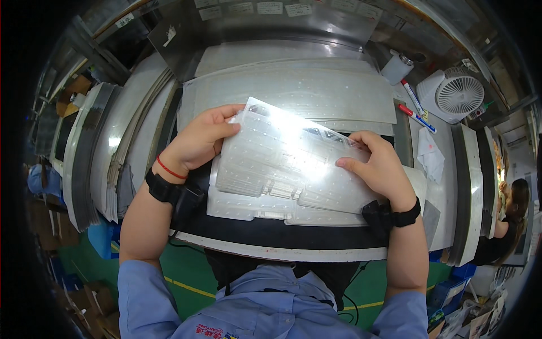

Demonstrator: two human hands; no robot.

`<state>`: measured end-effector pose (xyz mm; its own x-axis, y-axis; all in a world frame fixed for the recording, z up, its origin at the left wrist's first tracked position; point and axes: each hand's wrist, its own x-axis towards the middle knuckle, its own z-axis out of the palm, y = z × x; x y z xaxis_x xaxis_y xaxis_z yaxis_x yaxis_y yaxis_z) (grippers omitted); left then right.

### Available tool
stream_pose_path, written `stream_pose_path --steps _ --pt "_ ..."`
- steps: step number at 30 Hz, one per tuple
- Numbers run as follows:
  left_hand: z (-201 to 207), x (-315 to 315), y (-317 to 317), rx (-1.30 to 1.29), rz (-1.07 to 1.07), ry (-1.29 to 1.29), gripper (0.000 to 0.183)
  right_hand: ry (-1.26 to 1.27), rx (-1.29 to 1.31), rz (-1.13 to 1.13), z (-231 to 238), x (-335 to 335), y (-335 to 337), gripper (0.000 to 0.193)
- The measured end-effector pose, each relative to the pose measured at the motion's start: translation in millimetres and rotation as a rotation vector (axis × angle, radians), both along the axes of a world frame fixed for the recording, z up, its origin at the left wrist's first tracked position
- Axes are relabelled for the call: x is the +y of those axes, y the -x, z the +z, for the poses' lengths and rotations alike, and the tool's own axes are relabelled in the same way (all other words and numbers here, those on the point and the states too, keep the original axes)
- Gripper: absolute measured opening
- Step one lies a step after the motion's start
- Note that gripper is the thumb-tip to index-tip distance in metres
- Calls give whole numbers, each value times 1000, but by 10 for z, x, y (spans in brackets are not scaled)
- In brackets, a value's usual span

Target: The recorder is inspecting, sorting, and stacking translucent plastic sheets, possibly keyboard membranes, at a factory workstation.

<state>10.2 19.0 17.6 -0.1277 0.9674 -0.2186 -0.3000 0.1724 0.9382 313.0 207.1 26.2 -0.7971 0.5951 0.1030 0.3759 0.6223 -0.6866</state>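
Note:
A fanned stack of thin, glossy translucent sheets [254, 166], dotted all over and notched along the near edge, is tilted between my two hands. At its upper left corner, my left hand [204, 135] pinches the edge between thumb and fingers. My right hand [379, 166] grips the right side, thumb on top and fingers behind the edge. Strong glare washes out the middle of the sheets. Just below the held stack, more sheets of the same kind [231, 208] lie on a black mat [254, 230].
Wide piles of pale sheets [226, 93] lie behind. Stacked panels stand left [127, 127] and right [467, 186]. At the right are a white fan [460, 93], markers [416, 117], a white cloth [430, 155] and a bottle [397, 69]. Another person [502, 231] is at far right.

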Motion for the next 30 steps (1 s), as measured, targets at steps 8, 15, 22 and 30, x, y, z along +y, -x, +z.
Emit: stream_pose_path --steps 8,15,22,30 --pt "-33 0 -9 74 93 17 31 5 52 -69 8 20 -2 43" --pt "-79 -40 64 480 184 -71 17 66 142 -114 -56 66 -22 42" --pt "-103 -16 15 519 226 -55 17 96 134 -108 -64 64 -20 37" --pt "-122 -8 3 723 271 -369 23 38 192 -85 -1 40 -24 33"
